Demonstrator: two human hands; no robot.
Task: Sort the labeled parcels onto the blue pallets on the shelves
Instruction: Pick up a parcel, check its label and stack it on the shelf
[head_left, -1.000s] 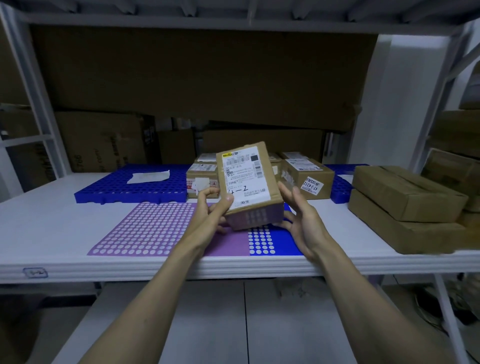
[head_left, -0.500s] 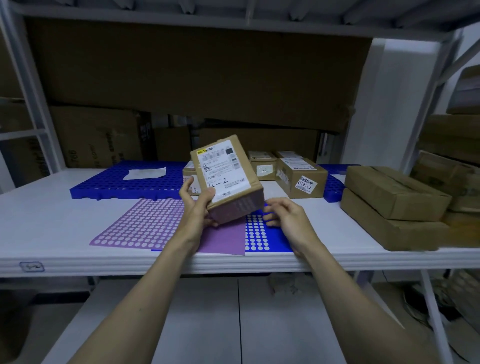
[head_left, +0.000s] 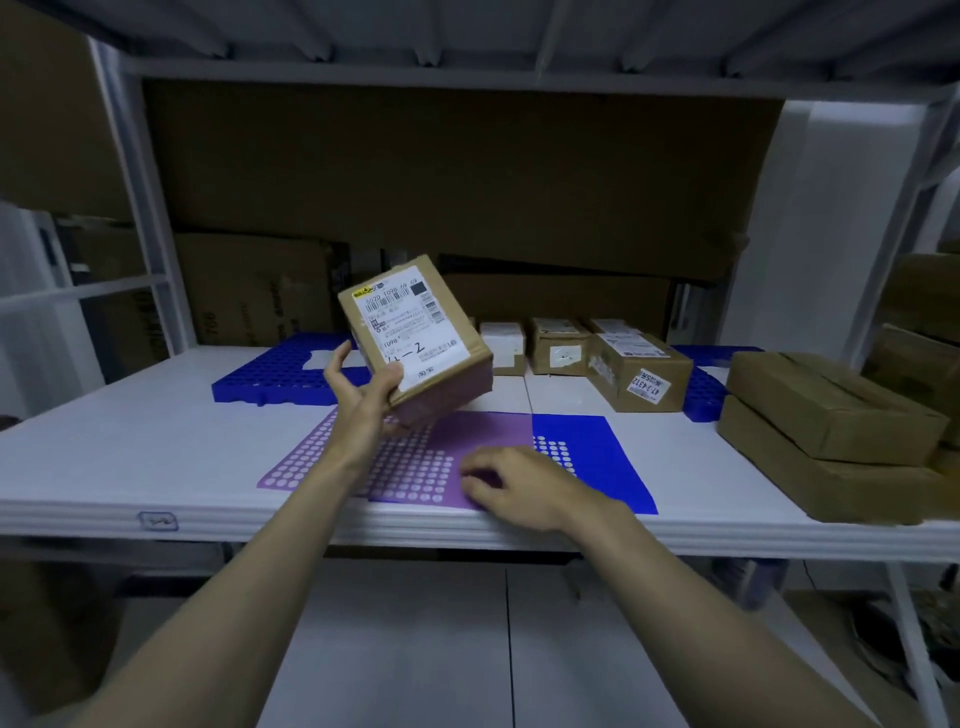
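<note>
One cardboard parcel (head_left: 418, 338), boxy with a white printed label on its upper face, sits tilted in our left hand (head_left: 363, 400), thumb on the label's near edge and fingers curled under it, raised above the white shelf (head_left: 156, 441). Our right hand (head_left: 519, 488) holds nothing, its fingers loosely bent and resting on the purple dotted sheet (head_left: 415, 462) at the shelf's front edge. One plain blue sheet (head_left: 587, 457) peeks out at 3 o'clock of it. Two blue grid pallets show: one (head_left: 275, 374) at 9 o'clock of the parcel, another (head_left: 701, 389) at 3 o'clock. We count about four labeled boxes (head_left: 639, 379) between them, and two flat brown cartons (head_left: 831, 431) stacked at far 3 o'clock.
</note>
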